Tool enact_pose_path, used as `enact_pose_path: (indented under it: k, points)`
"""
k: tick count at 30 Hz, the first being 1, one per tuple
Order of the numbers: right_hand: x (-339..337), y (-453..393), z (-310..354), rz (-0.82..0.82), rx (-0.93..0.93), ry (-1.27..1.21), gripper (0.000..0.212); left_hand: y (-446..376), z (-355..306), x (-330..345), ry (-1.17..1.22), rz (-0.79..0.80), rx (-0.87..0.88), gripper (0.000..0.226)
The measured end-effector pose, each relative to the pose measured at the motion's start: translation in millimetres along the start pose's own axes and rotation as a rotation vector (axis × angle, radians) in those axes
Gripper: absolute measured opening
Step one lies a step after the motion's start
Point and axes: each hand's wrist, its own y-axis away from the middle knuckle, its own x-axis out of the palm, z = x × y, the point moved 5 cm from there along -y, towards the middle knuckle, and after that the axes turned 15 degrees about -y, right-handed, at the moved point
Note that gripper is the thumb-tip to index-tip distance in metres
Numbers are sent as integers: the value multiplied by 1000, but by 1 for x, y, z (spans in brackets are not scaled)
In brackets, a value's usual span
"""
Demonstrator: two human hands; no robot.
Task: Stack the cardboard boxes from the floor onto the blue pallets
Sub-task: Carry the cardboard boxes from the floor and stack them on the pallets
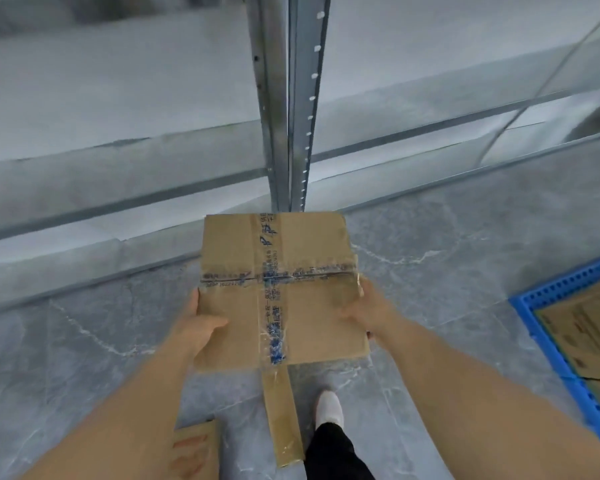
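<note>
Slippage is the risk: the cardboard box (278, 289), at frame centre, is only pinched at its edges by left hand (196, 327) and right hand (364, 311), with loose tape (281, 410) dangling.

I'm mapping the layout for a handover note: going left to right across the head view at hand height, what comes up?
Left hand → cardboard box held between both hands → right hand → bare grey floor → blue pallet with flattened cardboard on it.

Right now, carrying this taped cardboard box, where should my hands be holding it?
Keep to the two opposite side edges near the close end, where the left hand and right hand grip the cardboard box. Its top is broad and flat, so coming in from both sides likely keeps it level.
</note>
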Motion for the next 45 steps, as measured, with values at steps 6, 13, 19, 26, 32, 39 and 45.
enact_pose_path:
  k: [6,13,19,26,32,39,45]
  points:
    - [-91,52,7,-107,14,10,56,66,-72,36,-155,-49,115,45]
    - [-165,141,-21,-204,-39,-196,53,141,-99,95,-178,128,199,59]
    - [-219,220,-69,-300,-43,-292,60,198,-96,154,-205,262,297,57]
    - [-294,269,-114,-440,6,-443,43,255,-134,226,-329,323,390,43]
    - [-383,284,-137,-499,-11,-573,41,294,-202,310,-466,334,474,28]
    - [-503,292,-148,-600,-36,-625,43,335,-279,421,-545,415,570,23]
    - [-571,282,-137,-644,-80,-674,42,344,-333,479,-575,453,622,31]
